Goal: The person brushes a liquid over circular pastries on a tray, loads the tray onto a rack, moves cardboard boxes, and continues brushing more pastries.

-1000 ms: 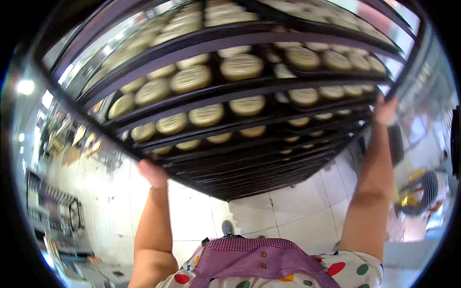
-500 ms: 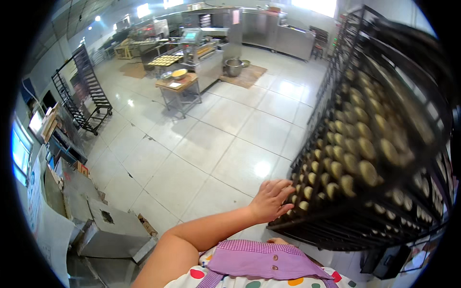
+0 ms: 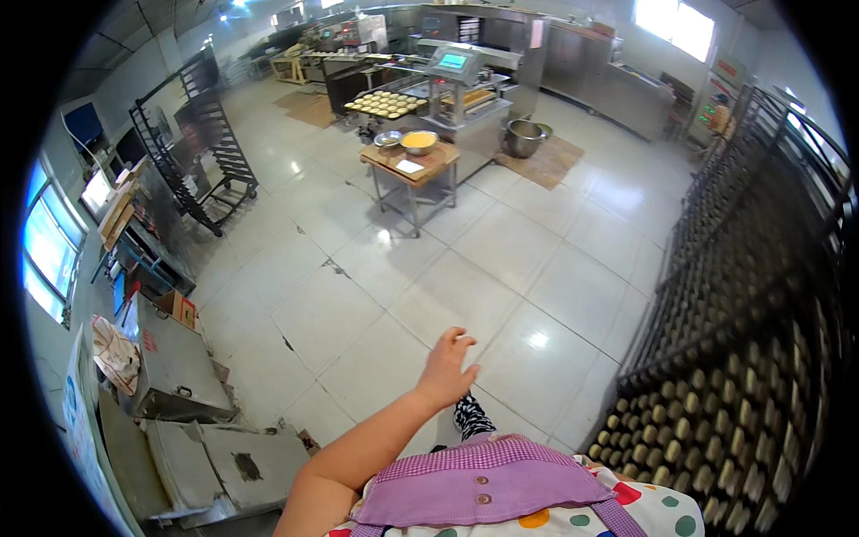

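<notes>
Head view's showing the left hand (image 3: 445,370) hanging empty, fingers apart, can't tell on the hidden right hand, so I'd be giving that rack (image 3: 716,268) room.

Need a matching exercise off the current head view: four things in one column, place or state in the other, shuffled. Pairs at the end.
1. left hand
2. bowl with yellow contents
3. deep metal bowl
4. rack with rows of pale rounds

A. on a brown floor mat
B. at the right side of the view
C. in the air, holding nothing
D. on a small wood-topped table

Pairs: 1-C, 2-D, 3-A, 4-B
</notes>
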Demonstrator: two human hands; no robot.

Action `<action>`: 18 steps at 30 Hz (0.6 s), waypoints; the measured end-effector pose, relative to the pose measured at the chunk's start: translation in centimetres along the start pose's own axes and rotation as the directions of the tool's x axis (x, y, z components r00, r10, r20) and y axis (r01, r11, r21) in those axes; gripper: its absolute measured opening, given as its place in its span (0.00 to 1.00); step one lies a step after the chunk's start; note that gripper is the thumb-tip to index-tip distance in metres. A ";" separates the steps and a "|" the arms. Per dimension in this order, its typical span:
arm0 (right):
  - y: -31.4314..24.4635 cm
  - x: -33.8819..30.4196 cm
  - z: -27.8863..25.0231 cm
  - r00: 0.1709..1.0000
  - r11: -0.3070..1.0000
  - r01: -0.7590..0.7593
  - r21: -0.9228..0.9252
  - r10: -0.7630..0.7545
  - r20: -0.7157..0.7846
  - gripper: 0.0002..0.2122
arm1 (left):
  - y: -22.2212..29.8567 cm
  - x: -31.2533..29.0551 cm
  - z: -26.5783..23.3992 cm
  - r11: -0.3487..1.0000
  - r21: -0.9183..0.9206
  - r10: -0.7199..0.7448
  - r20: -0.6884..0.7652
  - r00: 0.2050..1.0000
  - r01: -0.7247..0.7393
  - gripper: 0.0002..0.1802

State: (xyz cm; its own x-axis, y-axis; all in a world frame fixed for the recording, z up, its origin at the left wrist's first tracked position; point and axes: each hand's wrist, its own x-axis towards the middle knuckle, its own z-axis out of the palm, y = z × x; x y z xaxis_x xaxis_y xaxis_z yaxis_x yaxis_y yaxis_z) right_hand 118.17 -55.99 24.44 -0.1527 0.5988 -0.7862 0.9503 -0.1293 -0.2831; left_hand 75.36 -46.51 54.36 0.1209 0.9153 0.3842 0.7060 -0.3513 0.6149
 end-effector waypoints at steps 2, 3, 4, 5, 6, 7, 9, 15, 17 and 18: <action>-1.7 5.9 -3.3 0.998 0.998 -0.025 -0.055 0.028 0.060 0.18 | -8.3 2.5 -2.3 0.985 0.044 -0.168 0.014 0.986 0.167 0.22; -3.0 9.2 -5.5 0.996 0.995 -0.026 -0.094 0.033 0.080 0.18 | -12.8 2.6 -4.0 0.953 0.148 -0.269 0.012 0.963 0.265 0.21; -4.7 12.8 -8.1 0.995 0.990 -0.016 -0.139 0.030 0.092 0.18 | -17.2 2.2 -5.9 0.922 0.222 -0.318 -0.040 0.947 0.318 0.20; -7.0 16.4 -11.2 0.996 0.980 0.004 -0.198 0.014 0.089 0.18 | -21.3 1.0 -7.9 0.804 0.296 -0.530 -0.035 0.847 0.515 0.21; -9.9 19.8 -14.3 0.997 0.963 0.038 -0.267 -0.017 0.079 0.18 | -24.9 -1.8 -10.2 0.674 0.333 -0.679 -0.073 0.730 0.660 0.21; -13.5 23.3 -17.9 0.997 0.935 0.068 -0.349 -0.054 0.049 0.18 | -28.1 -4.6 -12.5 0.601 0.308 -0.749 -0.107 0.654 0.738 0.21; -23.2 29.9 -26.4 0.976 0.849 0.124 -0.513 -0.197 -0.089 0.18 | -32.4 -10.7 -15.9 0.389 0.131 -0.875 -0.256 0.411 0.912 0.20; -61.3 37.5 -45.9 0.767 0.870 0.492 -0.031 -0.450 -0.458 0.14 | -34.4 -21.1 -21.7 -0.157 -0.016 -0.960 -0.232 -0.157 0.987 0.13; -72.9 37.8 -48.7 0.713 0.812 0.582 -0.044 -0.535 -0.453 0.14 | -36.8 -19.3 -22.1 -0.242 -0.030 -0.950 -0.197 -0.243 0.970 0.14; -77.7 37.9 -49.0 0.688 0.778 0.625 -0.065 -0.588 -0.426 0.14 | -39.0 -17.8 -22.5 -0.262 -0.032 -0.948 -0.176 -0.264 0.964 0.14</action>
State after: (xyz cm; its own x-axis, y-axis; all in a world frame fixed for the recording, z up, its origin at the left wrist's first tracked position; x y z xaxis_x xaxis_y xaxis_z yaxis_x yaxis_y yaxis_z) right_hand 51.87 15.50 43.55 -0.5485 0.8243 -0.1401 0.6613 0.3251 -0.6761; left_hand 29.94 -53.52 39.01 -0.8242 0.0572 -0.5633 -0.0908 0.9686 0.2313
